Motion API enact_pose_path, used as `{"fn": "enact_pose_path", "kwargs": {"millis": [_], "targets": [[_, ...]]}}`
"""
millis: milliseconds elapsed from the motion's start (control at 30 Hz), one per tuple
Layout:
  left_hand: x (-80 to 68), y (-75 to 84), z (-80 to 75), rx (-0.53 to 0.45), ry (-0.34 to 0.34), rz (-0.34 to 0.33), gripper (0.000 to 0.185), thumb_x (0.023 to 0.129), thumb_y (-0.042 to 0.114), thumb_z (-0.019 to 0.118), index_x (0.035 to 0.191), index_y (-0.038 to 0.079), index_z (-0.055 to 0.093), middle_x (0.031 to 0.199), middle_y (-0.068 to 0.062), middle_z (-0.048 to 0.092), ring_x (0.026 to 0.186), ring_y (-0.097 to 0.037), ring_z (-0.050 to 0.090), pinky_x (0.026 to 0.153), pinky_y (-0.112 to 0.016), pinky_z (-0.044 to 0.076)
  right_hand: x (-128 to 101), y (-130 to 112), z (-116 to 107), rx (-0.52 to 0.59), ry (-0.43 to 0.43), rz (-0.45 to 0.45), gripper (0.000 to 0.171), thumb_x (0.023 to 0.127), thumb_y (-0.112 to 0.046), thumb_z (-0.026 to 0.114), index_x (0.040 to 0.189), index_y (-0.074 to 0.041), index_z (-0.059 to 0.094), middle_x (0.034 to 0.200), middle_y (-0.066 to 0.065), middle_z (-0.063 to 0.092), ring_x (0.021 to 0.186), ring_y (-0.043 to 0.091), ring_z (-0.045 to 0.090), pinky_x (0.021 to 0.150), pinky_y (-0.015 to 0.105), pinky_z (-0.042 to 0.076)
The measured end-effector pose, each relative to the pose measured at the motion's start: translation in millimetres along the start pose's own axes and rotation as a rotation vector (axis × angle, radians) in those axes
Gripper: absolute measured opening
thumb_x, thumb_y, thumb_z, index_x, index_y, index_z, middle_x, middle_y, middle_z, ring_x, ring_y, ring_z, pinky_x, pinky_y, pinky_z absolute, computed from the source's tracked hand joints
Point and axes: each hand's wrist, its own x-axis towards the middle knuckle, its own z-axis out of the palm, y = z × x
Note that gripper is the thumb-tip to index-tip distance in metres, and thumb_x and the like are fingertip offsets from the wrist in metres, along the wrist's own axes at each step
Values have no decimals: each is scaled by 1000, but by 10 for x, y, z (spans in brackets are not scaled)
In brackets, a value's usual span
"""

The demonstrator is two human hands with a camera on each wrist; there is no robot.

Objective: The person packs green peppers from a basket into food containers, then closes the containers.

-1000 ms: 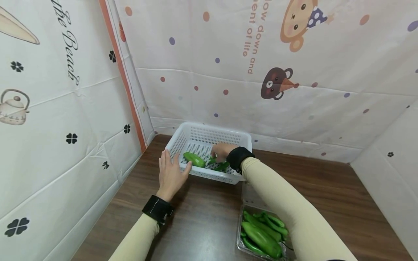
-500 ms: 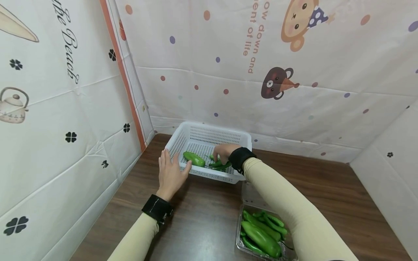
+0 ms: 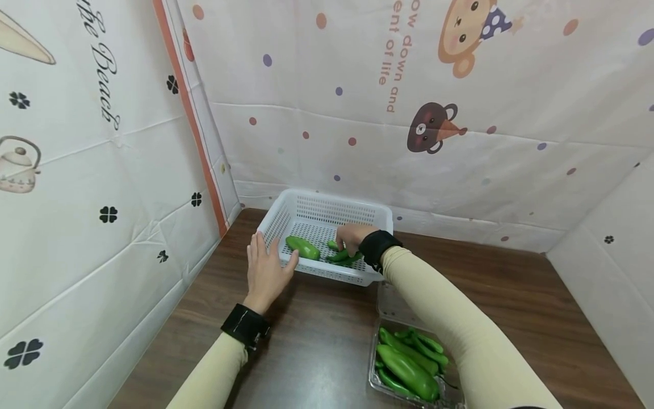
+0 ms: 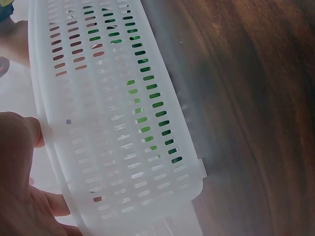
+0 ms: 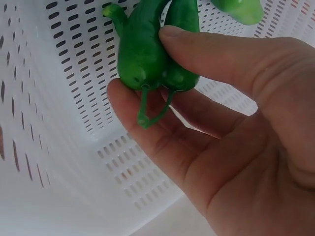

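Note:
In the head view, a white perforated plastic basket (image 3: 327, 271) stands near the back wall. My right hand (image 3: 352, 236) reaches into its right half. In the right wrist view, thumb and fingers pinch dark green chili peppers (image 5: 140, 56) near their stem ends, two lying side by side. To their left on the basket floor lies a thicker, lighter green pepper (image 3: 302, 248). My left hand (image 3: 267, 275) rests at the basket's front left corner, fingers spread and fairly straight over the rim. From the left wrist view, green shows through the basket's slots.
A clear plastic box (image 3: 374, 372) with several green peppers (image 3: 409, 372) stands in front at the right, its lid folded back, partly under my right sleeve. Brown wood-grain tabletop (image 3: 306, 341) spreads around. Printed white sheets (image 3: 317, 153) hang behind and at both sides.
My right hand has shifted slightly right within the basket, and the chili peppers beneath it have shifted and lie closer together. The left hand stays at the corner.

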Motion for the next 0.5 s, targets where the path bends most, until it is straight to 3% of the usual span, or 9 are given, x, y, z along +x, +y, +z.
{"fn": "enact_pose_path", "kwargs": {"millis": [300, 500], "targets": [[-2, -11, 31, -7, 30, 9, 66, 97, 46, 64, 135, -7, 59, 157, -41, 26, 151, -53, 16, 122, -66, 10, -85, 20, -44, 3, 48, -51, 40, 89, 13, 66, 121, -10, 73, 131, 9, 65, 101, 20, 57, 78, 33, 50], [-19, 3, 43, -18, 55, 23, 64, 97, 45, 64, 134, -7, 59, 155, -41, 30, 150, -54, 19, 120, -69, 10, -152, 54, -56, 29, 81, -79, 39, 90, 12, 67, 123, -9, 73, 131, 10, 66, 114, 26, 62, 85, 36, 54]]}}
